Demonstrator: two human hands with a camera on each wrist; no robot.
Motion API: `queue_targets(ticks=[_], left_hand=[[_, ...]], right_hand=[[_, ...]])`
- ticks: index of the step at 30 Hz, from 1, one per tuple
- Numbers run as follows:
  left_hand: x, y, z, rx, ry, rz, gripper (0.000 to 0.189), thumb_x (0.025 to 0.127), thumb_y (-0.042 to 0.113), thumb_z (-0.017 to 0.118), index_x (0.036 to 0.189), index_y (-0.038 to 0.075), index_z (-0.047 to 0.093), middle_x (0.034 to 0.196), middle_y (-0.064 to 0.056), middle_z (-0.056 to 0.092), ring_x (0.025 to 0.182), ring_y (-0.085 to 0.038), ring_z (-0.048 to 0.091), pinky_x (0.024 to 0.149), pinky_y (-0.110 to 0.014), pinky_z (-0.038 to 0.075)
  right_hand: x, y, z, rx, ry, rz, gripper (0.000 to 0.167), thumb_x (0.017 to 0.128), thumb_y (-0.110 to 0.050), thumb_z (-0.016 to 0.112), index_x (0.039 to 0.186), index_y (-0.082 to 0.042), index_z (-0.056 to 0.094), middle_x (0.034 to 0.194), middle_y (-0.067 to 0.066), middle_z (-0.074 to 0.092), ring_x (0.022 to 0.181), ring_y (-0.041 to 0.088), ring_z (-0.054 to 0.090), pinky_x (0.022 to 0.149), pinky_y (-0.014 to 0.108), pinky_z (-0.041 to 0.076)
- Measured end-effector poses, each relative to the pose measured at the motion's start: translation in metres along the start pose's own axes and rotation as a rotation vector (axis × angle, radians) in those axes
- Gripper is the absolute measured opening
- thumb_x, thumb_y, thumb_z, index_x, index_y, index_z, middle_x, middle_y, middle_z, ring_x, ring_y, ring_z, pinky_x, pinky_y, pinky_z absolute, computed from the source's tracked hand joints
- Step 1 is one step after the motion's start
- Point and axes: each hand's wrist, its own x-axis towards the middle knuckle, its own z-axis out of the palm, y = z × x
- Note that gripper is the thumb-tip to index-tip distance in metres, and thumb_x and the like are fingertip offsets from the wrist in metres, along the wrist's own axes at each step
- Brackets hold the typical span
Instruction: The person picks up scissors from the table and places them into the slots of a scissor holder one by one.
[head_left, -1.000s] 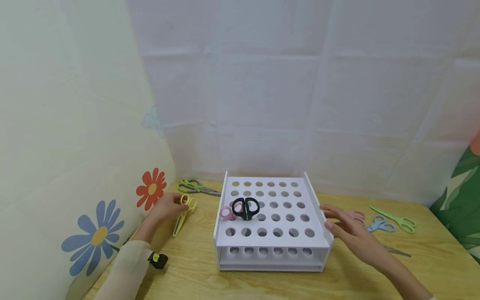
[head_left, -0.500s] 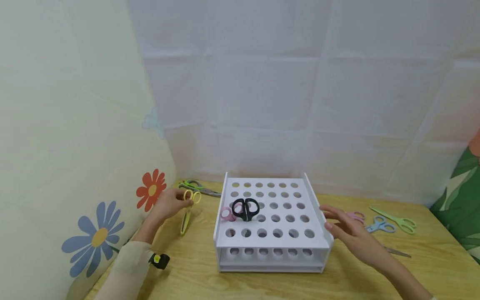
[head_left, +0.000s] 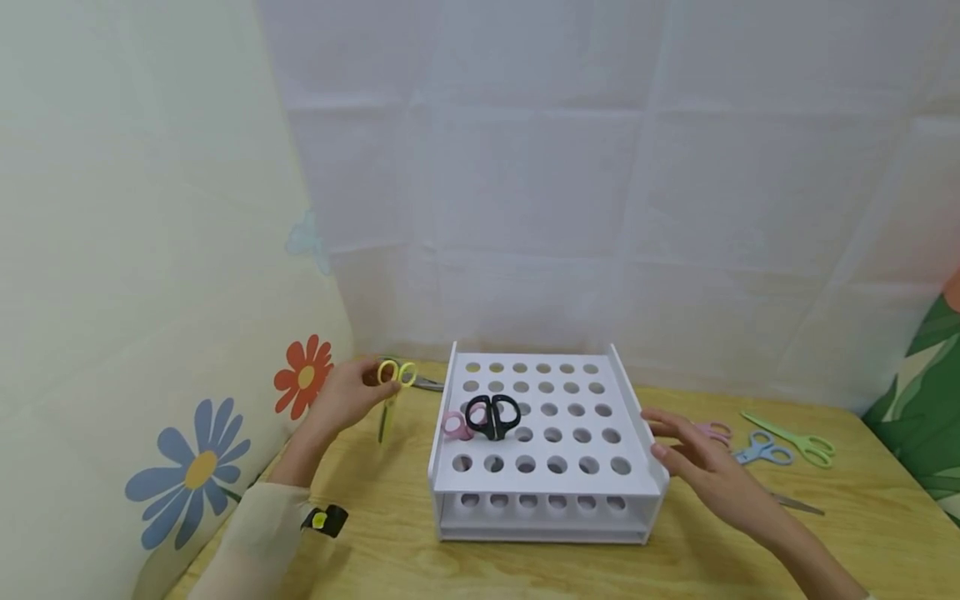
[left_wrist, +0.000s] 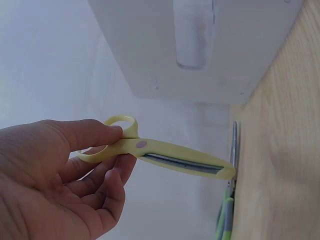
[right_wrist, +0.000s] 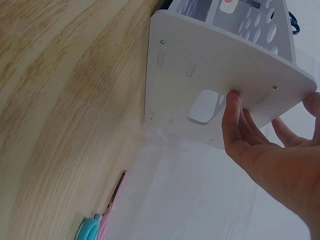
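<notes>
My left hand (head_left: 347,395) pinches a pair of yellow scissors (left_wrist: 185,155) between thumb and fingers at the handle loops. They hang tip down above the table, and metal blades show through a slot in their yellow plastic covering. My right hand (head_left: 708,479) rests its fingers against the right side panel (right_wrist: 195,65) of a white holed rack (head_left: 540,482). Standing in holes at the rack's left are black-handled scissors (head_left: 497,423) and pink-handled scissors (head_left: 459,437). Behind the yellow pair, green-and-grey scissors (left_wrist: 228,212) lie on the table, partly hidden in the head view.
On the table right of the rack lie pink scissors (head_left: 722,432), light blue scissors (head_left: 772,454) and light green scissors (head_left: 813,450). A metal blade (head_left: 797,503) pokes out past my right hand. White cloth (head_left: 525,208) hangs behind; flowered cloth (head_left: 180,317) borders the left.
My left hand has lifted the yellow scissors and shifted them slightly right and away, bringing the blades closer to vertical. The right hand and rack stay put.
</notes>
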Motion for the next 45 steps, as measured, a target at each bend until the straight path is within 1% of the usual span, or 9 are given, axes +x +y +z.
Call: queue_targets(ticks=[4, 8, 11, 16, 24, 27, 32, 40, 45], left_hand=[[-0.004, 0.012, -0.002, 0.011, 0.024, 0.019, 0.022, 0.094, 0.02, 0.075, 0.108, 0.004, 0.068, 0.096, -0.009, 0.065, 0.085, -0.027, 0.06, 0.069, -0.036, 0.053], [-0.008, 0.022, -0.004, 0.001, 0.037, 0.037, 0.024, 0.094, 0.021, 0.075, 0.11, 0.005, 0.069, 0.099, -0.009, 0.067, 0.091, -0.028, 0.065, 0.071, -0.038, 0.056], [-0.01, 0.029, -0.005, -0.006, 0.031, 0.041, 0.025, 0.093, 0.022, 0.076, 0.11, 0.006, 0.069, 0.101, -0.008, 0.067, 0.093, -0.028, 0.066, 0.072, -0.038, 0.057], [-0.014, 0.039, -0.009, -0.011, 0.034, 0.05, 0.024, 0.093, 0.022, 0.076, 0.108, 0.006, 0.069, 0.1, -0.008, 0.067, 0.091, -0.027, 0.066, 0.071, -0.038, 0.056], [-0.019, 0.05, -0.014, -0.019, 0.12, 0.1, 0.022, 0.093, 0.02, 0.077, 0.108, 0.006, 0.069, 0.097, -0.007, 0.068, 0.086, -0.025, 0.066, 0.068, -0.037, 0.055], [-0.021, 0.054, -0.017, -0.025, 0.146, 0.102, 0.023, 0.093, 0.021, 0.076, 0.11, 0.006, 0.07, 0.095, -0.006, 0.069, 0.083, -0.024, 0.066, 0.067, -0.037, 0.054], [-0.022, 0.061, -0.022, -0.06, 0.177, 0.105, 0.024, 0.094, 0.022, 0.075, 0.111, 0.006, 0.071, 0.093, -0.008, 0.07, 0.08, -0.023, 0.067, 0.066, -0.037, 0.054], [-0.027, 0.069, -0.026, -0.091, 0.205, 0.075, 0.028, 0.094, 0.027, 0.075, 0.113, 0.007, 0.07, 0.095, -0.009, 0.069, 0.082, -0.025, 0.066, 0.065, -0.036, 0.053], [-0.029, 0.073, -0.025, -0.142, 0.264, 0.105, 0.029, 0.094, 0.03, 0.075, 0.112, 0.007, 0.069, 0.095, -0.008, 0.067, 0.082, -0.023, 0.063, 0.063, -0.033, 0.052]], right_hand=[[0.0, -0.001, 0.0, 0.006, -0.003, -0.001, 0.046, 0.109, -0.018, 0.051, 0.152, -0.007, 0.043, 0.143, 0.026, 0.051, 0.116, 0.027, 0.063, 0.086, 0.034, 0.056], [-0.001, -0.003, 0.001, 0.018, -0.004, 0.001, 0.046, 0.109, -0.018, 0.051, 0.152, -0.006, 0.043, 0.143, 0.028, 0.05, 0.117, 0.036, 0.061, 0.086, 0.033, 0.056], [-0.002, -0.004, 0.001, 0.023, -0.005, -0.004, 0.046, 0.109, -0.017, 0.05, 0.152, -0.005, 0.042, 0.142, 0.03, 0.049, 0.117, 0.039, 0.06, 0.085, 0.033, 0.056], [-0.002, -0.003, 0.001, 0.027, 0.0, 0.009, 0.045, 0.109, -0.017, 0.051, 0.152, -0.006, 0.043, 0.142, 0.028, 0.05, 0.117, 0.037, 0.061, 0.086, 0.033, 0.056], [-0.002, -0.004, 0.001, 0.036, -0.011, -0.008, 0.046, 0.109, -0.016, 0.05, 0.152, -0.005, 0.042, 0.142, 0.03, 0.049, 0.116, 0.037, 0.061, 0.086, 0.033, 0.057], [-0.002, -0.004, 0.001, 0.045, -0.006, 0.007, 0.045, 0.109, -0.017, 0.051, 0.152, -0.008, 0.043, 0.142, 0.028, 0.05, 0.116, 0.035, 0.062, 0.086, 0.033, 0.056], [-0.001, -0.003, 0.001, 0.043, -0.007, -0.006, 0.045, 0.109, -0.015, 0.05, 0.152, -0.006, 0.042, 0.142, 0.029, 0.05, 0.117, 0.036, 0.061, 0.086, 0.033, 0.056], [-0.002, -0.005, 0.001, 0.047, -0.01, -0.009, 0.046, 0.108, -0.015, 0.051, 0.153, -0.006, 0.042, 0.142, 0.03, 0.049, 0.118, 0.039, 0.06, 0.086, 0.032, 0.056], [-0.003, -0.007, 0.002, 0.053, -0.011, -0.005, 0.046, 0.109, -0.015, 0.05, 0.153, -0.005, 0.042, 0.142, 0.031, 0.049, 0.117, 0.04, 0.06, 0.086, 0.032, 0.056]])
